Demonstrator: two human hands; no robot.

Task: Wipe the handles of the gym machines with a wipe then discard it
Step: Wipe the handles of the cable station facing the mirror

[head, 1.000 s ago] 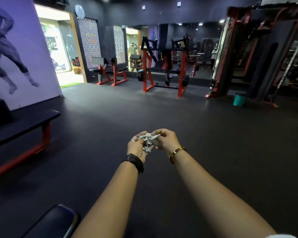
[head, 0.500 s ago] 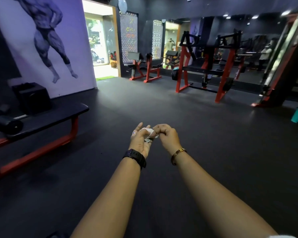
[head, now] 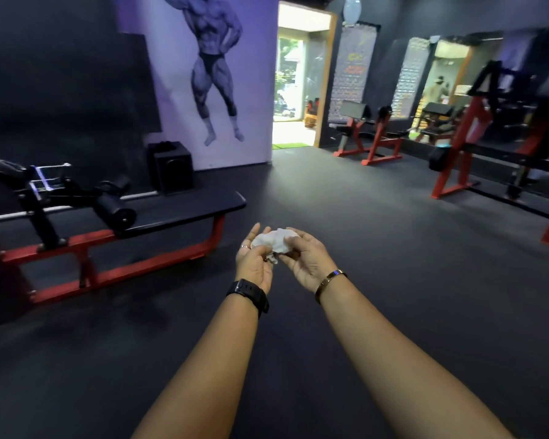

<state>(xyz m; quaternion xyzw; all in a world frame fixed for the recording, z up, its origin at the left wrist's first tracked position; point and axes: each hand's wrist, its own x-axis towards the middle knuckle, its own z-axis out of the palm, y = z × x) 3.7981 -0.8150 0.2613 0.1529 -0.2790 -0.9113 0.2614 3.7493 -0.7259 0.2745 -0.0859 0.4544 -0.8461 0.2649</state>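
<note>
Left hand (head: 253, 259) cupped, fingers loosely straight, cradling crumpled white paper wipe (head: 274, 243); right hand (head: 305, 256) pinching its edge, above dark rubber floor (head: 409, 296). Seems to be bunching it between handles. Next calls for carrying it to black-and-red bench machine (head: 76, 217).

a dark matte floor (head: 377, 280) is stretching across the whole room and carrying everything standing in it. at the left a low machine (head: 133, 267) with a red frame and a long black pad is standing on it, its red feet resting flat. behind that, close to the wall, a black box (head: 173, 167) is sitting on the floor. at the bright doorway a green mat (head: 290, 146) is lying at the floor's edge. farther right, a small red-framed machine (head: 370, 144) is standing near the back wall, and a larger red and black machine (head: 463, 166) is standing beside it, well apart from the low one.
</note>
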